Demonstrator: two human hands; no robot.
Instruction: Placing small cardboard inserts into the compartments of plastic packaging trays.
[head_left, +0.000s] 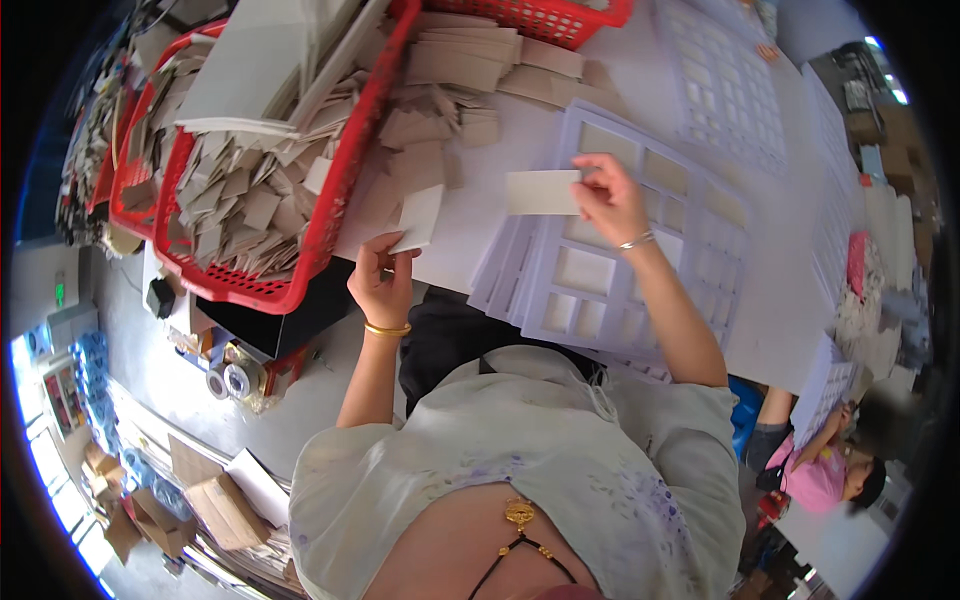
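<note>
A: The pale worktop (475, 215) is stretching out in front of you, carrying most of what you are handling.

B: On your left, the big red basket (347, 160) is standing close to your arm, and large pale sheets (255, 70) are lying across its heaped contents.

A: Toward your right, a stack of white grid panels (618, 275) is lying on the worktop, slightly fanned, with several lower layers peeking out along its left side.

B: And what are your hands doing?

A: Your right grip (608, 200) is pinching the right end of a blank card (542, 193) between thumb and fingers. That card is pointing leftward, overlapping the stack's upper left part in this view; I cannot tell whether it is touching the panels.

B: Your left grip (380, 282) is grasping the lower end of a second card (421, 214), just right of the basket, near the loose pieces (412, 128) that are spreading over the worktop.

A: Smallest of all, a gold bangle (387, 330) is circling your left wrist, and a silver bracelet (636, 241) is circling your right.
</note>
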